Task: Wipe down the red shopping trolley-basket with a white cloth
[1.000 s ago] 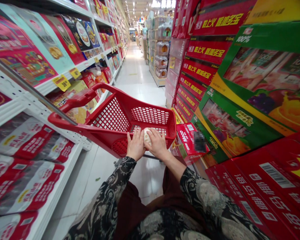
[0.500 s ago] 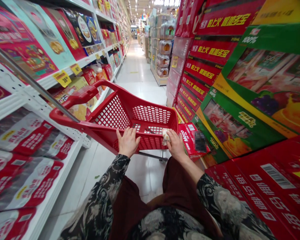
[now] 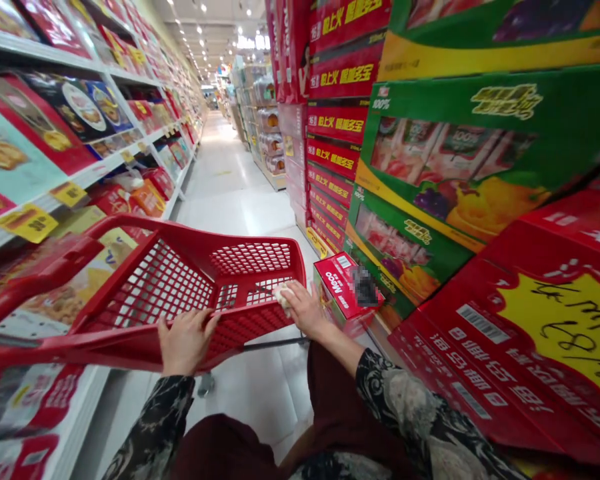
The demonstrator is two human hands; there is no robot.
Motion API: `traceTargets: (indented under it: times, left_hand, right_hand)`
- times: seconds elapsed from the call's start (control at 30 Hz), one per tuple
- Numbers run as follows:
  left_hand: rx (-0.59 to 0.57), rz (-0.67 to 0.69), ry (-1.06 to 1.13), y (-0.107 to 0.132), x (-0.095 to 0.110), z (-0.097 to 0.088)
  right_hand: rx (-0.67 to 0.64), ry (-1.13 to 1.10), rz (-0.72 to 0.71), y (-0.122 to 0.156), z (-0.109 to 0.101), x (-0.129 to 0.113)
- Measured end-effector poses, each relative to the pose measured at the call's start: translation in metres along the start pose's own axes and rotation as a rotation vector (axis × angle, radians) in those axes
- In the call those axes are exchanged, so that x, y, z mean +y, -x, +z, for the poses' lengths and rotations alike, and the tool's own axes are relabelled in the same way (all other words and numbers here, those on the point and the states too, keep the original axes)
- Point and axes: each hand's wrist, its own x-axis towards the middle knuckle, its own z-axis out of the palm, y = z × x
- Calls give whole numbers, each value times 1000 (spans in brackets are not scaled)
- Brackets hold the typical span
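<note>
A red plastic shopping cart (image 3: pixel 253 320) with perforated walls stands sideways in front of me, its basket bare inside. My left hand (image 3: pixel 186 341) is closed over the near rim, fingertips hooked to the inside. Toward the cart's right end, my right hand (image 3: pixel 304 308) holds a crumpled white cloth (image 3: pixel 284 298) against the same rim. The cloth is partly hidden under the fingers; whether it is fabric or tissue is unclear. At the left, the cart's red handle (image 3: pixel 45 277) has no hand on it.
Shelves (image 3: pixel 100 157) of packaged goods line the left side. On the right rise stacked red drink cartons (image 3: pixel 333 157), green juice boxes (image 3: pixel 460 147) and red cases (image 3: pixel 480 360). A red Meco box (image 3: pixel 343 283) sits low beside my right hand. A tiled aisle (image 3: pixel 215 173) runs ahead.
The view has turned right, and the cart appears farther left and closer. My hands are wider apart along the rim. The cloth now lies over the rim's top toward the inside.
</note>
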Motion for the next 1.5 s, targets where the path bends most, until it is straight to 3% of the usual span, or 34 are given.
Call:
traceTargets:
  times: [0.17,0.33,0.47,0.63,0.73,0.8,0.9,1.03,1.13,1.3,1.5]
  left_hand:
    - [-33,3,-43,-3,-4,7]
    - [-53,10,-47,-5,3,5]
    - [-25,-18,-52,-4,14,-5]
    - [-14,-42,9,-1,22,-10]
    - [12,-67,35,1,24,-9]
    - [15,-87,44,3,26,-8]
    - [2,-93,59,5,29,-8]
    - [5,-86,83,6,31,-9]
    - [13,-85,90,7,32,-9]
    - [-2,-107,76,6,35,-10]
    - [-27,-116,55,4,40,-12]
  right_hand:
    - [44,-6,56,10,4,22]
    - [95,-23,24,-5,17,9]
    - [54,-31,-93,-14,10,5]
    - [109,-89,-91,3,4,42]
    - [208,-151,11,10,7,61]
    - [268,-182,77,9,9,58]
    - [304,-205,83,0,9,34]
    - [169,-144,-75,-7,13,6]
    - [119,-65,-92,-3,14,15]
    - [252,-166,128,8,5,47]
    - [457,-444,508,0,-8,22]
